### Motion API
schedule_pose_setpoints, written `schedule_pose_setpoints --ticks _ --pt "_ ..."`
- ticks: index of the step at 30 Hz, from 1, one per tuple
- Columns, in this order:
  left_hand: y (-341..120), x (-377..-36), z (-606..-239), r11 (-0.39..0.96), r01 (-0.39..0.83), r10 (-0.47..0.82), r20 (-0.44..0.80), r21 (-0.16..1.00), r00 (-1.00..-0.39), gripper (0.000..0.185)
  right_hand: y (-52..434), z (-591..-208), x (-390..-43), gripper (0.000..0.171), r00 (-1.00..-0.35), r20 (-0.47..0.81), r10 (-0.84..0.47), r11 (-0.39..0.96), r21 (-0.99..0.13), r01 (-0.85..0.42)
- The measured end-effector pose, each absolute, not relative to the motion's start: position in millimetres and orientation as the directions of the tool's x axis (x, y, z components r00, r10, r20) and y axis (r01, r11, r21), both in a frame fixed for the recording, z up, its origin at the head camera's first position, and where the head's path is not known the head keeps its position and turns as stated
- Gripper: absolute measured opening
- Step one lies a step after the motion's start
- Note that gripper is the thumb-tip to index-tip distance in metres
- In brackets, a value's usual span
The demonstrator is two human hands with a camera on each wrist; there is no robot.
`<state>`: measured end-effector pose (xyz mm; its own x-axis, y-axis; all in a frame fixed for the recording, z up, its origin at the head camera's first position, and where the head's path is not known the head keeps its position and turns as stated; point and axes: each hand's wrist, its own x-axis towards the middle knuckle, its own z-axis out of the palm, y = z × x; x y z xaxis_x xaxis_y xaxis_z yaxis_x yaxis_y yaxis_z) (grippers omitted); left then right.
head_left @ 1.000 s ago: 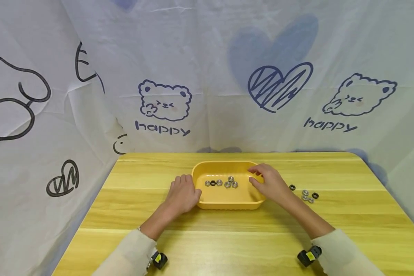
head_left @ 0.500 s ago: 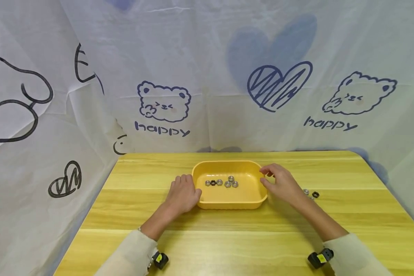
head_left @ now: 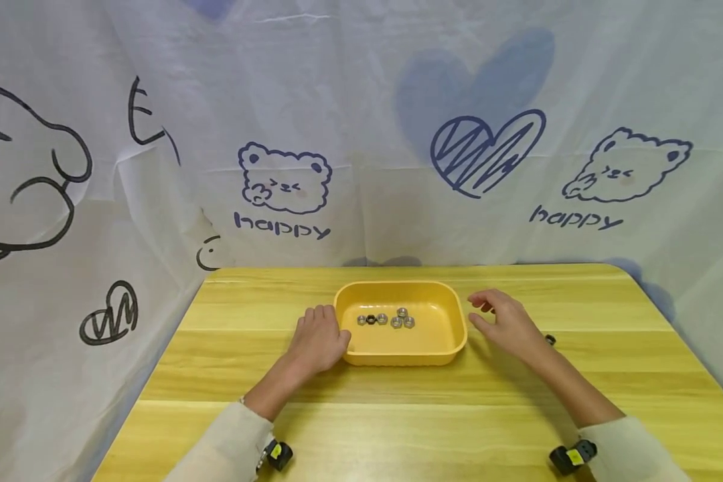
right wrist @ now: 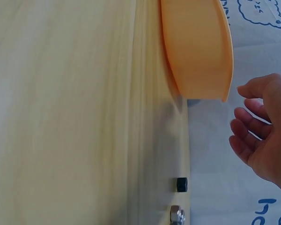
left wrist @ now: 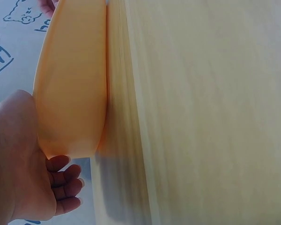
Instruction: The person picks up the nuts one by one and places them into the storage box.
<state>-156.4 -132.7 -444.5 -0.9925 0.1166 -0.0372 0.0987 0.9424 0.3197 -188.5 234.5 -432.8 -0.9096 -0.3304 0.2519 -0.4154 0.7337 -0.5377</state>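
A yellow plastic tray (head_left: 404, 358) lies on the table, with several silver hex nuts (head_left: 409, 323) and one black nut (head_left: 371, 320) on its floor. My left hand (head_left: 318, 339) grips the tray's left end, thumb over the rim and fingers against the outside wall. Just off the right end, my right hand (head_left: 507, 326) hovers with its fingers loosely bent and nothing between them. Beneath it on the table, the right wrist view has a black nut (right wrist: 181, 184) and silver nuts (right wrist: 177, 215); in the head view the hand and forearm hide most of these.
Yellow wood-grain table (head_left: 397, 428) extends in front of the tray and to both sides. Behind and to the left hangs a white cloth (head_left: 391, 201) printed with bears and hearts.
My right hand has moved right, from above the tray's right end to outside it, now covering most of the loose nuts. The left hand and tray have stayed put.
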Motion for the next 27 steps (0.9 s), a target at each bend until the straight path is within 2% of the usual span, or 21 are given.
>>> schedule_pose_setpoints --ticks 27 --pt "-135 -154 -448 0.937 0.096 0.112 -0.027 0.336 -0.993 0.03 263 -443 -185 0.037 -0.938 0.237 -0.252 0.755 -0.558 -0.344"
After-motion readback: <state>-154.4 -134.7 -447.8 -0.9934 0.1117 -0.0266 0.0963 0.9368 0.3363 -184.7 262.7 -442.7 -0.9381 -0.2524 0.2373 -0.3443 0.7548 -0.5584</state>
